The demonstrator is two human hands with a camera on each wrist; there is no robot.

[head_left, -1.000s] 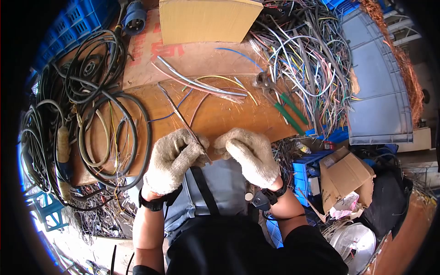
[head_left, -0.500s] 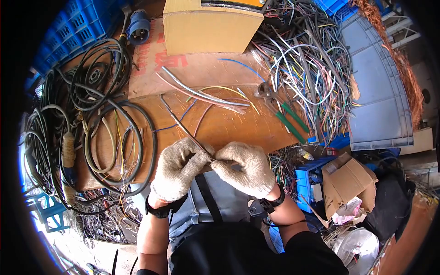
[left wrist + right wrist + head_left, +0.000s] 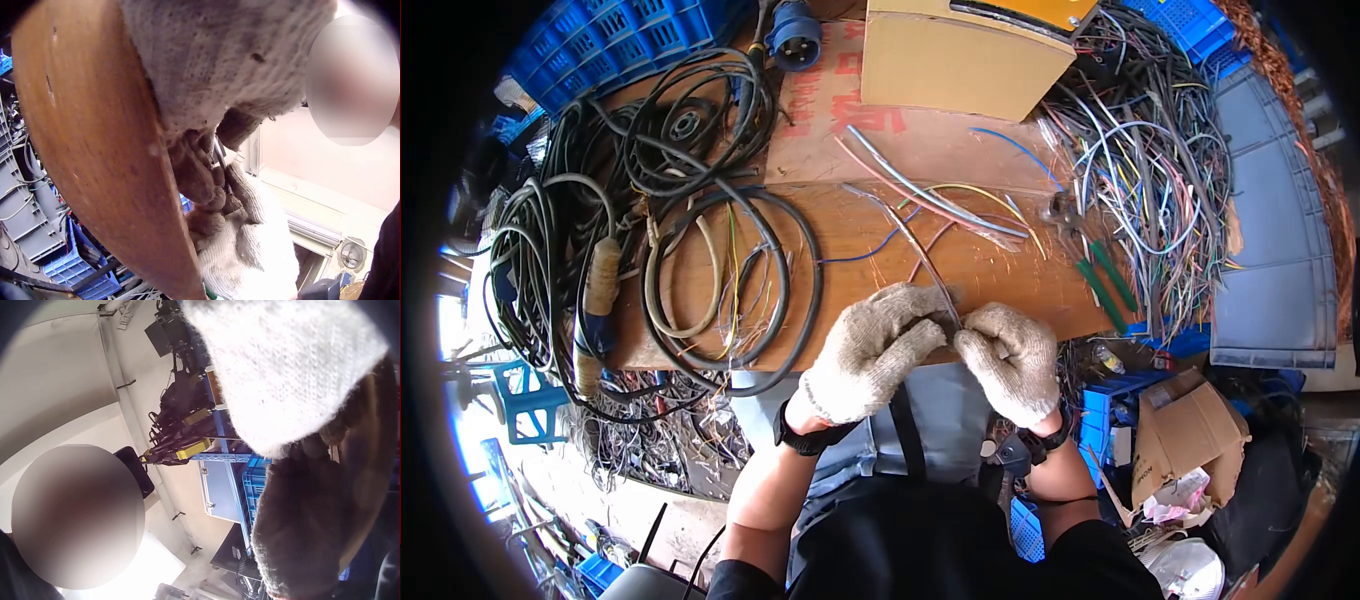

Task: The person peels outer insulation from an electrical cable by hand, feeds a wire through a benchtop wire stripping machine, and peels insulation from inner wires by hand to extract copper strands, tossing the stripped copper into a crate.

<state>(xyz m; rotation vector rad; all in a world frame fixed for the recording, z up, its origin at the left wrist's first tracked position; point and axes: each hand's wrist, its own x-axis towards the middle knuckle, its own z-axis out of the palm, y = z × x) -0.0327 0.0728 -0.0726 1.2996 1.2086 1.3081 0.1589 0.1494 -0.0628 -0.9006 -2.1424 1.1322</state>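
Note:
A thin grey-brown cable (image 3: 915,240) slants over the wooden bench, its near end between my two gloved hands. My left hand (image 3: 875,350), in a knitted off-white glove, grips it close to that end. Curled fingers of my right hand (image 3: 1012,362), gloved likewise, pinch at the end, right beside the left fingertips. In the left wrist view a short dark length of the cable (image 3: 220,150) shows between the gloves. The gloves hide the very tip. Beyond the hands lie loose pink and grey wires (image 3: 940,200) and green-handled pincers (image 3: 1106,285).
Coiled black cables (image 3: 790,230) lie on the left of the bench (image 3: 860,270). A tangled wire heap (image 3: 1150,170) fills the right, next to a grey plastic panel (image 3: 1270,220). A yellowish box (image 3: 960,65) stands at the back. An open carton (image 3: 1190,430) sits low at right.
My right hand, apart from the cable a second ago, has come in to its end beside my left hand. The head view has shifted, so the bench appears further right.

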